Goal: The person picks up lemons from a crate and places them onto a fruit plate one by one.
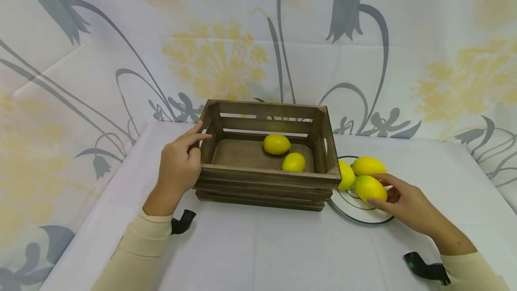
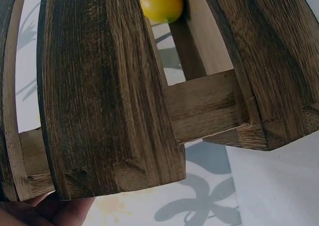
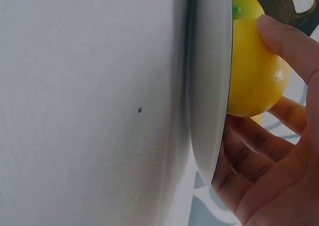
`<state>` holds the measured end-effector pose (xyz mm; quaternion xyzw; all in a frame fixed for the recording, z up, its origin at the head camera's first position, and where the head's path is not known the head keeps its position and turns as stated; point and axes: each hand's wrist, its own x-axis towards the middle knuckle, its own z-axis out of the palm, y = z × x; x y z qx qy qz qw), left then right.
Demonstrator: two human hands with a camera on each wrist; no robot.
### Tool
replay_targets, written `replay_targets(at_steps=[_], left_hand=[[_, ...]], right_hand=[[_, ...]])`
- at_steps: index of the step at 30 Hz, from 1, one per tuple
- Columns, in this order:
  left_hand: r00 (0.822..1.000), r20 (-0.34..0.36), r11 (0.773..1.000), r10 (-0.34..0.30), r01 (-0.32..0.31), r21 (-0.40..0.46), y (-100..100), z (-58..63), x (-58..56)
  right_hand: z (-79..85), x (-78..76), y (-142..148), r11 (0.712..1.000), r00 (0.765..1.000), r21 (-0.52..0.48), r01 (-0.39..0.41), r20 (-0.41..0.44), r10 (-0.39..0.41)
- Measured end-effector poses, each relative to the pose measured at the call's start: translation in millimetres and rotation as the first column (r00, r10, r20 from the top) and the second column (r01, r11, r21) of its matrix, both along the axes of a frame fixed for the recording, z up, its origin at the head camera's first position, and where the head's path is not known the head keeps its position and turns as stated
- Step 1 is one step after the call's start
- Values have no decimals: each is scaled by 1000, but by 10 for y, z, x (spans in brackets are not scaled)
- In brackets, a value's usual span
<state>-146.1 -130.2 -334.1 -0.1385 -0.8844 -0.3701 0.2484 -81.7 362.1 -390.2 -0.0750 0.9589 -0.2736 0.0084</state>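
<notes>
A brown slatted wooden crate (image 1: 266,185) stands on the white cloth with two lemons inside, one lemon (image 1: 276,144) farther back and another (image 1: 294,162) closer to the front. At the crate's left end, my left hand (image 1: 179,165) grips the side, its fingertips at the upper edge; in the left wrist view its fingers (image 2: 65,211) show behind a slat. To the right is a white plate (image 1: 363,216) with a dark rim, bearing three lemons. My right hand (image 1: 412,203) holds the nearest lemon (image 1: 369,188) between thumb and fingers, over the plate.
Beside the held lemon lie a second lemon (image 1: 368,166) and a third (image 1: 345,175), partly hidden by the crate's right end. A flower-printed cloth (image 1: 250,35) hangs upright behind the table (image 1: 258,246). Black curved pieces sit at both sleeve cuffs.
</notes>
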Motion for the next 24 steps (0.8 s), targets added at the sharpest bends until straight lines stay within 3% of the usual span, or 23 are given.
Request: replay_targets(at_steps=[24], left_hand=[[1000, 7, 1000, 2, -1, -14, 6, 12, 14]], right_hand=[[-1, -7, -14, 1000, 1000, -14, 8, 1, -8]])
